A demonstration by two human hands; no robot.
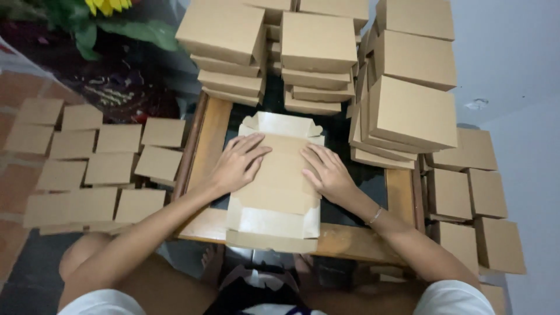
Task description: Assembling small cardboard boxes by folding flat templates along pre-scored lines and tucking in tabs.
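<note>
A flat, unfolded brown cardboard box blank point(279, 192) lies on a small wooden table with a dark glass top point(213, 131). Its white inner flaps show at the far and near ends. My left hand point(238, 163) lies flat on the left side of the blank, fingers spread. My right hand point(326, 171) presses flat on the right side; a thin bracelet sits on that wrist. Neither hand grips anything.
Stacks of folded cardboard boxes point(318, 55) fill the table's far end and its right side point(408, 111). More boxes lie in rows on the floor at left point(93, 163) and right point(472, 198). A plant with a yellow flower point(105, 9) stands at far left.
</note>
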